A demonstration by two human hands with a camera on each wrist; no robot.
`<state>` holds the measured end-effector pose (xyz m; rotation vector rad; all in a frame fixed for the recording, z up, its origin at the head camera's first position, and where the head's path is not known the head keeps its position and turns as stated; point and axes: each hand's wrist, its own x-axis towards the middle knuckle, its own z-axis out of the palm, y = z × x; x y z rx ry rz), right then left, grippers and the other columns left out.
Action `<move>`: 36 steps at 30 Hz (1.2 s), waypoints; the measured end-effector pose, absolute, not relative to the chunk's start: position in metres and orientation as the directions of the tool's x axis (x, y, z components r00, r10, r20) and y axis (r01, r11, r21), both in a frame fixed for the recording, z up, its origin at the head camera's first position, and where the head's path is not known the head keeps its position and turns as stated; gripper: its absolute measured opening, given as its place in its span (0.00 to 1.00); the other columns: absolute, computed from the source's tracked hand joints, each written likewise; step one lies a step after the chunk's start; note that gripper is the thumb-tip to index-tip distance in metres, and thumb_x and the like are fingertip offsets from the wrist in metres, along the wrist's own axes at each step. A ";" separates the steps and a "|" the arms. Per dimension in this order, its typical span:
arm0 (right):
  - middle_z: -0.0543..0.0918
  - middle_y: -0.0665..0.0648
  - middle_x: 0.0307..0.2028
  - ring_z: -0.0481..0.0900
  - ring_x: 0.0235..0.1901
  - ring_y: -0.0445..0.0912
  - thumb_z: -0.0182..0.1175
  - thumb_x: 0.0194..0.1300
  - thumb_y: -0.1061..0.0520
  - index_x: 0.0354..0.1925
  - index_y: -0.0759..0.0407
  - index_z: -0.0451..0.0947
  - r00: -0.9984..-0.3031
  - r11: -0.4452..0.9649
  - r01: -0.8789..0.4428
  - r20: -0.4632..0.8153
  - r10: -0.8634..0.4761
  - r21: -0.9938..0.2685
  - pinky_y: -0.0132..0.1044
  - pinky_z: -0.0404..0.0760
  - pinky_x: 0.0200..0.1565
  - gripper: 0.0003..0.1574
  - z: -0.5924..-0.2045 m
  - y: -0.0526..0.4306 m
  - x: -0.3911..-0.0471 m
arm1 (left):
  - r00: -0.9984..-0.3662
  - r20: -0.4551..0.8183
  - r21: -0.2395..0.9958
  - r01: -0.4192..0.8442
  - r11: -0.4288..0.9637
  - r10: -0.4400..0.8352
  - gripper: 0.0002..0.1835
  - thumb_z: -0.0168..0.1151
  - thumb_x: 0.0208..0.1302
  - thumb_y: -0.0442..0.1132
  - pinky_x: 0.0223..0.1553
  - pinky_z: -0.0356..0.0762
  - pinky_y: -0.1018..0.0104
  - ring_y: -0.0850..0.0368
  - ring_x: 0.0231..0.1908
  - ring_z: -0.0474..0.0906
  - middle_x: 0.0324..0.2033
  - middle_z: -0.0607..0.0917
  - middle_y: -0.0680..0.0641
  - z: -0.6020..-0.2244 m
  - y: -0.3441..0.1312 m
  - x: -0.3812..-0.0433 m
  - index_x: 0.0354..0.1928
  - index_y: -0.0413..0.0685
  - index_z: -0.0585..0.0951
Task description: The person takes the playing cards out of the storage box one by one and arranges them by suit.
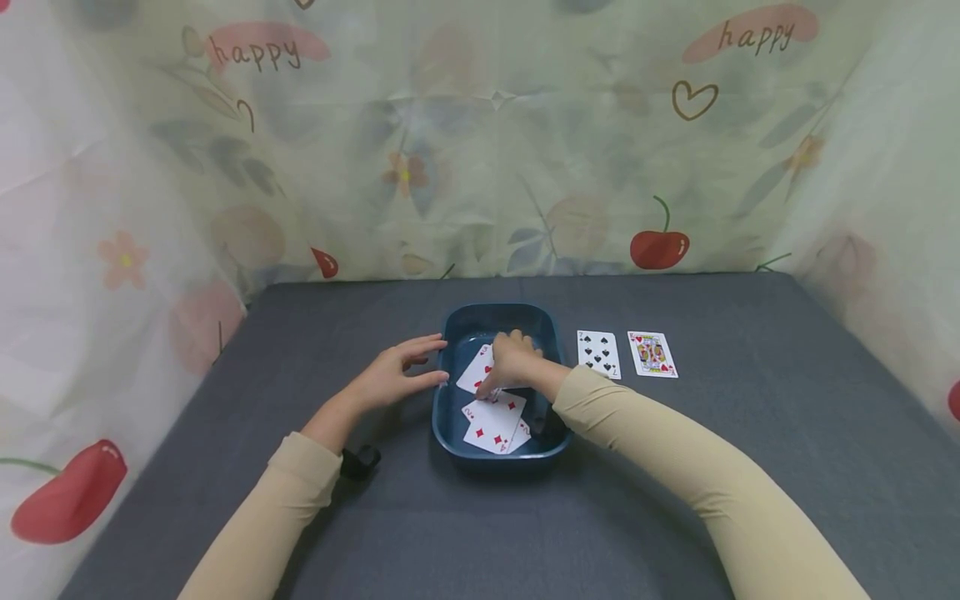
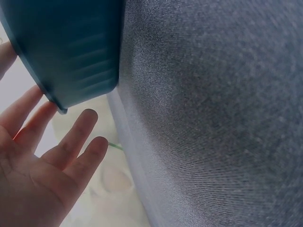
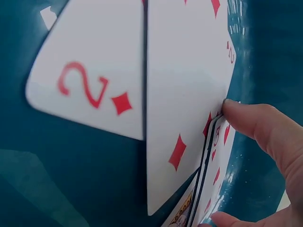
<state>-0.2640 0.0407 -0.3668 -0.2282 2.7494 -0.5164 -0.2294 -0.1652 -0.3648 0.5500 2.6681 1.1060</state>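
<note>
A dark blue tray point(image 1: 498, 457) holds several playing cards. Inside it, my right hand point(image 1: 513, 364) grips a small tilted stack of cards, a three of hearts point(image 1: 475, 372) on its face. The thumb point(image 3: 251, 120) is on the stack's edge in the right wrist view, and a face card point(image 3: 182, 210) peeks out beside it. Nearer me in the tray lies a four of diamonds point(image 1: 495, 425), overlapping a two of diamonds point(image 3: 85, 90). My left hand point(image 1: 393, 372) touches the tray's left rim, its fingers spread and nearly straight. The right hand hides part of the tray.
Right of the tray, a seven of spades point(image 1: 597, 354) and a king of hearts point(image 1: 652, 354) lie face up, side by side, on the grey cloth-covered table point(image 1: 750, 400). A patterned curtain point(image 1: 487, 192) hangs behind the table and along both sides.
</note>
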 end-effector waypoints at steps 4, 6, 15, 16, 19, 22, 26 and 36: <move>0.68 0.65 0.55 0.64 0.56 0.58 0.75 0.41 0.43 0.60 0.66 0.64 -0.930 0.914 -0.092 -0.293 -0.221 -0.395 0.58 0.64 0.62 0.54 -0.367 0.041 -0.265 | -0.912 -0.048 0.717 0.252 0.650 0.406 0.34 0.62 0.60 0.51 0.64 0.63 0.43 0.40 0.64 0.66 0.70 0.60 0.44 -0.364 -0.165 -0.229 0.67 0.50 0.65; 0.68 0.65 0.55 0.64 0.55 0.57 0.75 0.41 0.43 0.60 0.65 0.64 -0.931 0.909 -0.094 -0.287 -0.225 -0.406 0.58 0.64 0.61 0.54 -0.367 0.040 -0.265 | -0.913 -0.053 0.720 0.246 0.650 0.404 0.34 0.62 0.60 0.51 0.64 0.63 0.43 0.40 0.64 0.66 0.71 0.60 0.44 -0.363 -0.165 -0.228 0.67 0.51 0.65; 0.69 0.64 0.54 0.66 0.53 0.56 0.74 0.42 0.42 0.62 0.65 0.64 -0.931 0.882 -0.134 -0.247 -0.268 -0.452 0.54 0.68 0.58 0.54 -0.354 0.041 -0.266 | -0.910 -0.052 0.722 0.250 0.646 0.410 0.34 0.62 0.60 0.51 0.65 0.62 0.43 0.39 0.64 0.66 0.70 0.60 0.44 -0.363 -0.165 -0.228 0.67 0.51 0.65; 0.68 0.64 0.55 0.66 0.53 0.55 0.74 0.43 0.42 0.62 0.65 0.64 -0.931 0.878 -0.138 -0.241 -0.272 -0.458 0.53 0.69 0.57 0.54 -0.352 0.042 -0.266 | -0.911 -0.051 0.720 0.250 0.647 0.409 0.34 0.62 0.60 0.51 0.65 0.62 0.43 0.39 0.64 0.66 0.70 0.60 0.44 -0.363 -0.164 -0.228 0.67 0.51 0.65; 0.68 0.64 0.55 0.67 0.52 0.55 0.73 0.44 0.42 0.62 0.65 0.65 -0.934 0.868 -0.162 -0.211 -0.288 -0.470 0.49 0.71 0.55 0.53 -0.343 0.045 -0.267 | -0.912 -0.051 0.719 0.250 0.648 0.408 0.34 0.61 0.60 0.51 0.65 0.62 0.43 0.39 0.64 0.66 0.71 0.60 0.44 -0.363 -0.164 -0.228 0.67 0.51 0.65; 0.67 0.65 0.57 0.66 0.54 0.56 0.72 0.45 0.43 0.63 0.65 0.64 -0.933 0.852 -0.176 -0.192 -0.304 -0.492 0.47 0.70 0.55 0.53 -0.335 0.048 -0.267 | -0.912 -0.053 0.716 0.249 0.652 0.407 0.34 0.61 0.60 0.51 0.64 0.62 0.42 0.39 0.64 0.66 0.71 0.60 0.44 -0.363 -0.164 -0.227 0.67 0.51 0.65; 0.65 0.67 0.61 0.67 0.57 0.57 0.72 0.46 0.44 0.66 0.65 0.60 -0.927 0.828 -0.198 -0.174 -0.332 -0.524 0.47 0.71 0.58 0.55 -0.324 0.054 -0.267 | -0.913 -0.061 0.717 0.241 0.655 0.403 0.34 0.62 0.60 0.51 0.65 0.62 0.42 0.39 0.64 0.66 0.71 0.60 0.44 -0.362 -0.164 -0.227 0.67 0.51 0.66; 0.67 0.66 0.64 0.71 0.56 0.55 0.71 0.48 0.48 0.67 0.67 0.57 -0.917 0.781 -0.242 -0.126 -0.377 -0.575 0.46 0.73 0.58 0.55 -0.304 0.070 -0.264 | -0.913 -0.054 0.716 0.247 0.652 0.405 0.33 0.61 0.61 0.49 0.64 0.62 0.41 0.38 0.64 0.66 0.71 0.59 0.43 -0.363 -0.163 -0.228 0.67 0.51 0.65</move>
